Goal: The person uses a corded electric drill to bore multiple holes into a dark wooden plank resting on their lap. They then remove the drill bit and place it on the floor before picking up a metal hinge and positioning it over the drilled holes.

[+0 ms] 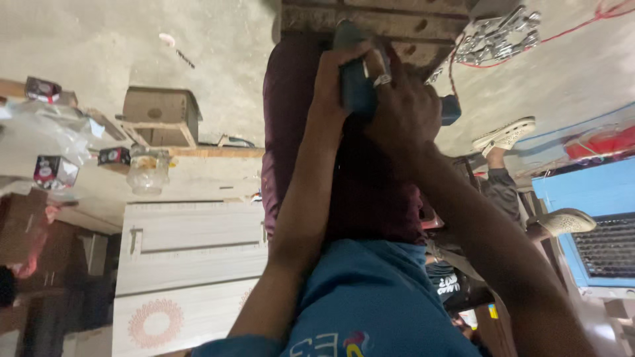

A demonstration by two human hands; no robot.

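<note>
Blue power tool being clamped by both hands, left hand and ringed right hand, pressing against perforated metal bar.

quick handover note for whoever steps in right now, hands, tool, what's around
Both hands grip one blue power tool pressed against a rusty perforated metal bar.
Left hand wraps the tool's body; right hand, wearing a ring, covers it from the other side.
The view is turned upside down. A metal fitting with red wire lies on the concrete floor beside the bar.
Whether any hole or cut is finished cannot be told; the tool tip is hidden.
</note>
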